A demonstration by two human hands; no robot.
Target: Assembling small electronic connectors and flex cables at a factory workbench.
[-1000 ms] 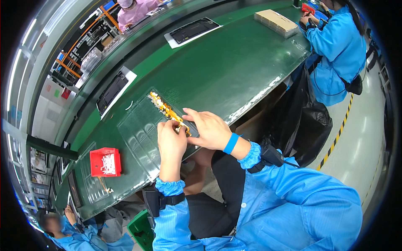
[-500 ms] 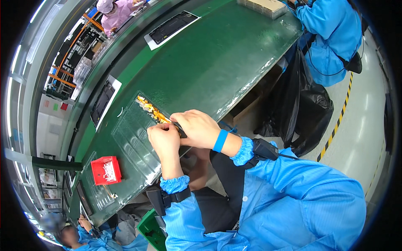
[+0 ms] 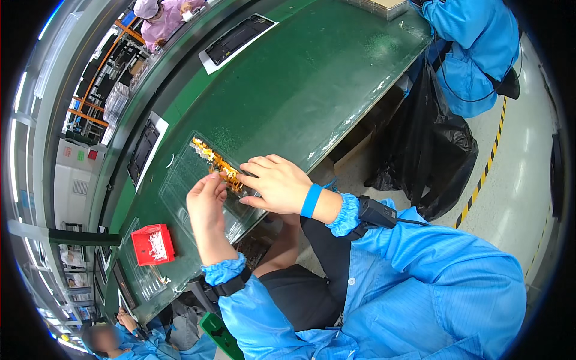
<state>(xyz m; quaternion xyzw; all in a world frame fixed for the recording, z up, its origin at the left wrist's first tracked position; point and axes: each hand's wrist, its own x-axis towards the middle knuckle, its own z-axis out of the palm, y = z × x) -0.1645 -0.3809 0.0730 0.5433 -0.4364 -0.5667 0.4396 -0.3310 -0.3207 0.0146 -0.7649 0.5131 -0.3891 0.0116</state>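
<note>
Orange flex cables with white bits point(image 3: 217, 161) lie in a row in a clear plastic tray point(image 3: 180, 183) on the green bench. My left hand point(image 3: 206, 197) is raised beside the row's near part, thumb and fingertips drawn together in a pinch. Whatever sits in that pinch, if anything, is too small to make out. Over the near end of the row is my right hand point(image 3: 274, 183), palm down with fingers spread. Its fingertips reach the cables, and it grips nothing visible. A blue band circles the right wrist.
To the left stands a red bin point(image 3: 152, 245) of small white pieces, beside another clear tray point(image 3: 147, 282). Dark flat panels on white sheets point(image 3: 239, 43) line the far side. A black bag point(image 3: 429, 144) hangs past the bench's right edge. Co-workers sit nearby.
My hands have come apart. The left moved left and slightly back, and the right fingers spread. The dark piece between them earlier no longer shows, and more orange cables are visible.
</note>
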